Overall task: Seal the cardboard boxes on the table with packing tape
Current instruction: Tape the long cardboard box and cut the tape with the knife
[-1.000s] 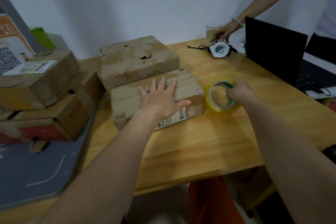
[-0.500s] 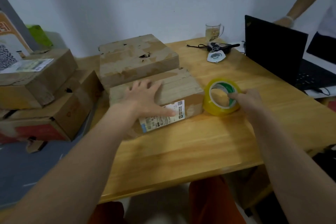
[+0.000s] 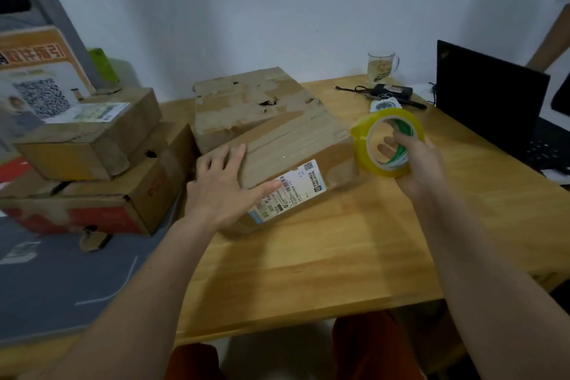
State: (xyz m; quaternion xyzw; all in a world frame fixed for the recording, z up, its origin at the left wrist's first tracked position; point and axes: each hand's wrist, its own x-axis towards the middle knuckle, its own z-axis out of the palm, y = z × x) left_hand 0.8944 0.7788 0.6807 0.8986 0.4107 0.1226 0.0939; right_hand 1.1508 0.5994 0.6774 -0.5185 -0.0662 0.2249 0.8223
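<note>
Four brown cardboard boxes showed in all: the near label-bearing box [image 3: 296, 160] and the worn box [image 3: 249, 102] behind it sat on the wooden table [image 3: 308, 271], while one smaller box [image 3: 92, 136] was stacked on a red-printed box [image 3: 101, 203] at the left (off the table's edge). There was one yellow roll of packing tape [image 3: 389, 141], one clear glass mug [image 3: 382, 66], one black laptop [image 3: 487, 99], and two bare hands, left [image 3: 223, 188] and right [image 3: 419, 163].

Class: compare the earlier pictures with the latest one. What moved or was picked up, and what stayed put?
The right hand has lifted the tape roll off the table. The left hand has turned the labelled box askew. The box behind and the glass mug stayed put.
</note>
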